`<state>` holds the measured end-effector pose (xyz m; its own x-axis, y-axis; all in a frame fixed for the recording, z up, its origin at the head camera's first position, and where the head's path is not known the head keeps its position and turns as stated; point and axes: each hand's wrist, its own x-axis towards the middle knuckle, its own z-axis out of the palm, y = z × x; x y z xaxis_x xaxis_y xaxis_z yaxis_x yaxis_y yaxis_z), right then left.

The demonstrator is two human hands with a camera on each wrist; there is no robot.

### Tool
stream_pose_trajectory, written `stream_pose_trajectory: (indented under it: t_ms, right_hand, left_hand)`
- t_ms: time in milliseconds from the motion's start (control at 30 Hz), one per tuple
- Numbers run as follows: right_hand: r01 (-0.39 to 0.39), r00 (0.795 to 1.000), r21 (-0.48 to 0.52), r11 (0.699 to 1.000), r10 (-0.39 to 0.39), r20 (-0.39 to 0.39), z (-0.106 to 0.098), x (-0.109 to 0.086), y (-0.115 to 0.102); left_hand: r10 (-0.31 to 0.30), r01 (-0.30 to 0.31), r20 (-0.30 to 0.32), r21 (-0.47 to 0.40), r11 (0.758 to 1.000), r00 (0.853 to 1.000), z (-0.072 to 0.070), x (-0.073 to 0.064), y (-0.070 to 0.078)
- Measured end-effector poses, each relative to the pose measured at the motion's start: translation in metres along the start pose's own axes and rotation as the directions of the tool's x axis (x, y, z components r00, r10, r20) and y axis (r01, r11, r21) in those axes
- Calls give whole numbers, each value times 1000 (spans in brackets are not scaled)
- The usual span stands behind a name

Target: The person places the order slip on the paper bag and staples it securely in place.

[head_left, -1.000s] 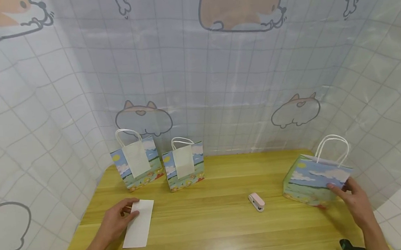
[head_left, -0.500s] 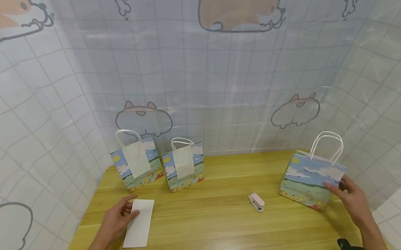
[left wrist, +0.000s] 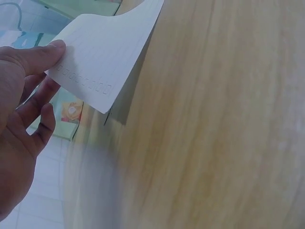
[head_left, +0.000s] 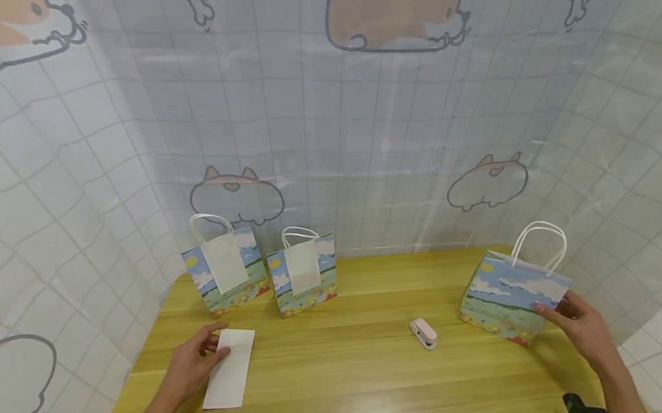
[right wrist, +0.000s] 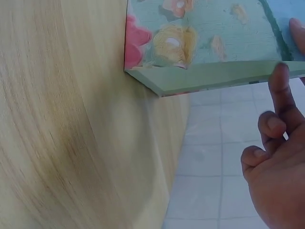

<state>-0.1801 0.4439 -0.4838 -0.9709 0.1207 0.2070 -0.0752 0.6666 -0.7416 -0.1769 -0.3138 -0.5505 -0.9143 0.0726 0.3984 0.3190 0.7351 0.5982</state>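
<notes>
In the head view, my left hand (head_left: pixel 190 366) pinches the upper left edge of a white paper slip (head_left: pixel 230 369), thumb on top. A row of small marks runs along the slip's near end in the left wrist view (left wrist: pixel 86 78). At the far right, my right hand (head_left: pixel 582 327) holds the right side of a paper gift bag (head_left: pixel 510 296) printed with clouds and flowers. Its thumb lies on the printed front; the other fingers are partly hidden. This bag has white rope handles and stands on the table, turned at an angle. A pink stapler (head_left: pixel 424 333) lies between the hands.
Two matching gift bags stand at the back left, the left bag (head_left: pixel 254 274) and the right bag (head_left: pixel 328 268), each with a white slip on its front. Behind the wooden table (head_left: pixel 379 371) hangs a tiled-pattern curtain (head_left: pixel 384 144) with cartoon dogs.
The right hand has shifted the gift bag slightly left and turned it so more of its flowered front shows. The left hand and the paper slip have stayed nearly still.
</notes>
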Motion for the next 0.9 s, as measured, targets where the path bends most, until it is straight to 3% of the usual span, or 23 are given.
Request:
stream_pose_trajectory:
  t_ms: [500, 900]
  right_hand:
    - [-44, 995, 0, 999, 44, 92, -8, -1, 1]
    - [-50, 995, 32, 998, 47, 87, -3, 2, -6]
  left_hand:
    - [-12, 12, 22, 1, 1000, 1000, 1, 1, 2]
    - [4, -4, 11, -15, 1000, 1000, 4, -2, 1]
